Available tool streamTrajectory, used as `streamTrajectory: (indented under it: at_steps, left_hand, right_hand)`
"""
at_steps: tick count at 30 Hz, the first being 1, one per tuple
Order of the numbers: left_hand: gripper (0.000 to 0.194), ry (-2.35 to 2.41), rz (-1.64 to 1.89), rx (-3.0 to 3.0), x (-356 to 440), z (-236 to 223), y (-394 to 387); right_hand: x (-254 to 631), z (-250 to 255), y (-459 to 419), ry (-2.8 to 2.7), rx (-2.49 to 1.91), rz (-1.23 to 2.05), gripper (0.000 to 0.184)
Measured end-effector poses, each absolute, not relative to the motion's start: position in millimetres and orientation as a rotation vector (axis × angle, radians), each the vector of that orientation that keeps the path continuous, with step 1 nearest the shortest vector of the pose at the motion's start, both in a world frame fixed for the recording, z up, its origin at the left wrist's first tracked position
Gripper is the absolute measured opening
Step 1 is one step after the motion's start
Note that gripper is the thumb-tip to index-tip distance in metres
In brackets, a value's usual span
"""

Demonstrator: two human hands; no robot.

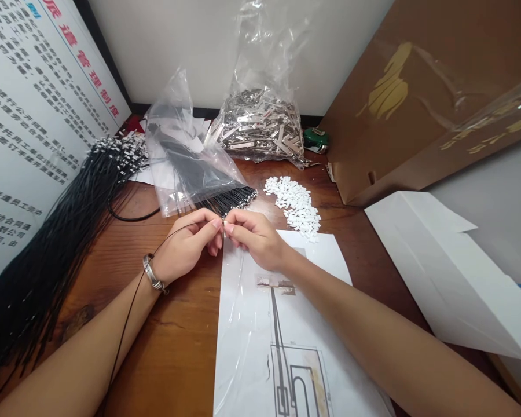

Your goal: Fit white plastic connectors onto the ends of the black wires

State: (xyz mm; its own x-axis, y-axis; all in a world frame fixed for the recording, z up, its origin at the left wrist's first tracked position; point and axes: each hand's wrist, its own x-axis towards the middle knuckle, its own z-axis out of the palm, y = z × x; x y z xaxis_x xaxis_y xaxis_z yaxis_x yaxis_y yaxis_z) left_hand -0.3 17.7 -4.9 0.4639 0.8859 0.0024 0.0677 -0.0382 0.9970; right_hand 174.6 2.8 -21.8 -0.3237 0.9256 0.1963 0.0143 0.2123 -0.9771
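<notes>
My left hand (pixel 191 240) is closed, with thumb and index finger pinching the end of a thin black cord (pixel 132 304). The cord runs back over the wrist and down along the forearm. Fingertip to fingertip with it, my right hand (pixel 254 234) is closed in a pinch on what looks like a small white plastic piece (pixel 224 223) at the cord's end, mostly hidden by the fingers. Just beyond the hands lies a clear bag (pixel 173 156) of black cords (pixel 228 200) with metal ends. A pile of small white plastic pieces (pixel 293 202) lies to the right.
A large bundle of black cords (pixel 61 249) with white ends hangs over the left side. At the back stands a clear bag of metal strips (pixel 260 127), beside a green object (pixel 316 139). A printed drawing sheet (pixel 243 359) lies below my hands. Right are a brown box (pixel 417 104) and white carton (pixel 447 272).
</notes>
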Motion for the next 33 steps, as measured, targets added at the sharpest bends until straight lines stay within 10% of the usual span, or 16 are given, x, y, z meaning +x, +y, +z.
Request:
streamTrajectory:
  at_steps: [15, 33]
  left_hand:
    - [0.065, 0.798, 0.974, 0.924, -5.5, 9.3, 31.0]
    - [0.054, 0.953, 1.674, 0.4, -33.0, 23.3, 57.5]
  right_hand:
    - [178.1, -25.5, 17.3, -0.81, -0.907, 1.285, 0.022]
    - [174.6, -23.5, 14.6, -0.915, -0.933, 1.275, 0.032]
